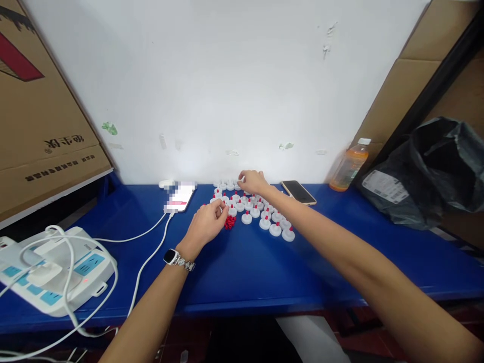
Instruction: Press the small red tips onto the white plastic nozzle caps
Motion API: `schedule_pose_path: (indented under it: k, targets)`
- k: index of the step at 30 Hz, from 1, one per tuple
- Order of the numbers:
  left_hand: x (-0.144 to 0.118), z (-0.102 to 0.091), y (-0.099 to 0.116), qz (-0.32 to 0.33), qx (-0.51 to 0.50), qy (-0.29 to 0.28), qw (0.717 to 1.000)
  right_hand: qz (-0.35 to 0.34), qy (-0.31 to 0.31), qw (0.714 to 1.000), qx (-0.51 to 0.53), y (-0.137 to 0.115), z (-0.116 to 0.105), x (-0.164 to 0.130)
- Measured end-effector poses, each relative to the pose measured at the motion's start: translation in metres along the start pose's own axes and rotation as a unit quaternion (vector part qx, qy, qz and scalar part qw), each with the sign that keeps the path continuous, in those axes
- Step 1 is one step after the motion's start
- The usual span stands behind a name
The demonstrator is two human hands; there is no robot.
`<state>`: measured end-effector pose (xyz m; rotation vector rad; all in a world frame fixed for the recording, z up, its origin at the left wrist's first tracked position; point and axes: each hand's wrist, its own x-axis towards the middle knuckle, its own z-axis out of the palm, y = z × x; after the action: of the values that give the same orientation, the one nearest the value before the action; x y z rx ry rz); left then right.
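The left hand (206,223), a metal-banded wristwatch (174,257) on its wrist, rested on the blue tabletop (242,267) with its fingers curled inward, pinching what looked like one small round white plastic cap with a red centre nub (222,202) at its fingertips. Just beyond those fingertips lay a little heap of loose red plastic nubs (229,222). The right hand (252,181) reached farther back, its fingers bent down onto the rear row of the cluster of white caps (260,214); whether it gripped one I could not tell (the knuckles hid the tips).

Most caps spread between the two hands and to the right of the left fingers already carried a red nub. To do this fitting well, I judged, each cap wanted steadying flat while the nub was pressed straight in, and the finished ones kept apart from the bare ones.

Beyond the right fingers lay a dark smartphone (298,192) and an orange drink bottle (349,166); left of the left fingers, a charging white phone (180,197) and a white power strip (53,272).
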<state>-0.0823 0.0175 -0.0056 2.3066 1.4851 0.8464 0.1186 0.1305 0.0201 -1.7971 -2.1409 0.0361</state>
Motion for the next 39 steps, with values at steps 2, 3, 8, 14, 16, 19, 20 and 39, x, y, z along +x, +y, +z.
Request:
schedule_pose_path:
  k: [2,3,8,14,16,19,20,39]
  targets:
    - [0.0,0.001,-0.003,-0.004,-0.007,0.001,1.0,0.013,-0.008,1.0,-0.004,-0.001,0.009,0.015]
    - [0.0,0.0,-0.005,-0.007,-0.012,0.002,1.0,0.018,-0.012,1.0,-0.003,-0.001,0.012,0.02]
    - [0.002,-0.005,-0.011,-0.023,-0.031,0.021,0.999,0.019,0.003,1.0,0.013,-0.004,0.008,0.012]
    - [-0.001,-0.011,-0.003,0.057,-0.002,0.081,0.995,-0.045,0.118,0.973,0.195,-0.025,-0.023,-0.062]
    - [-0.004,-0.01,0.0,0.096,-0.008,0.061,0.994,-0.064,0.103,0.951,0.284,-0.036,-0.024,-0.089]
    - [-0.006,-0.007,0.002,0.113,-0.052,-0.016,0.992,-0.071,0.078,0.924,0.369,-0.045,-0.016,-0.118]
    - [-0.005,-0.007,0.0,0.106,-0.065,-0.042,0.991,-0.069,0.078,0.922,0.373,-0.045,-0.011,-0.124]
    - [-0.002,-0.022,-0.028,0.014,-0.014,-0.04,0.999,-0.264,0.001,0.961,0.077,-0.039,0.011,-0.143]
